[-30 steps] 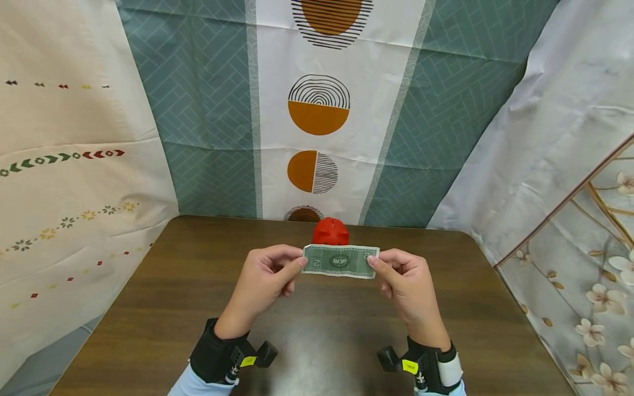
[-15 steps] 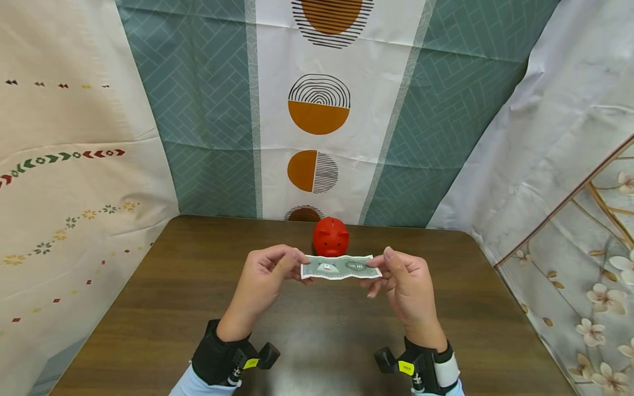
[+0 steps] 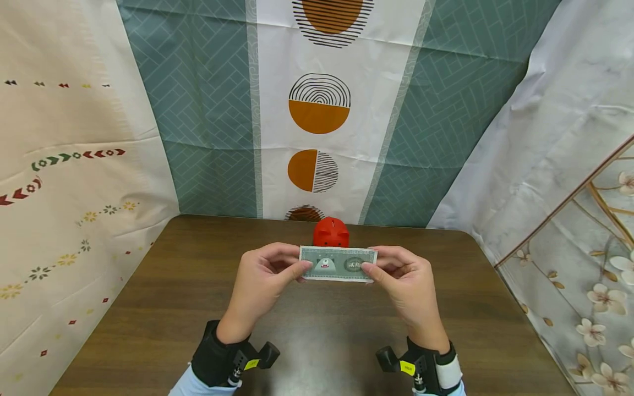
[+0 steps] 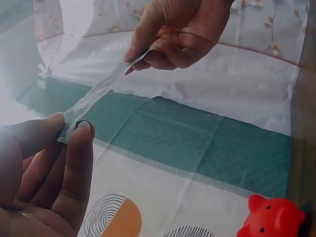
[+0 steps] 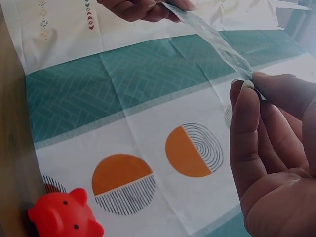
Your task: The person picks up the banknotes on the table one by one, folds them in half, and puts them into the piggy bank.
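Between both hands a green banknote (image 3: 339, 264) is stretched flat, its face with a white cartoon figure turned toward me. My left hand (image 3: 264, 283) pinches its left end between thumb and fingers. At the right end my right hand (image 3: 408, 289) pinches it the same way. Both wrist views show the banknote (image 4: 98, 94) nearly edge-on, running from one hand to the other. Just beyond it a red piggy bank (image 3: 331, 232) stands on the table, its lower part hidden by the note in the head view. The slot on its top shows as a small dark mark.
The brown wooden table (image 3: 317, 335) reaches back to a hanging cloth (image 3: 213, 110) with teal sides and orange circles. A patterned cream cloth (image 3: 74, 126) hangs at left, a floral white one (image 3: 545, 181) at right.
The banknote has been turned over: its other printed side now faces me. Midway it was tilted flatter and lower, with my right fingers loosened, and it is upright again. The piggy bank stays put.
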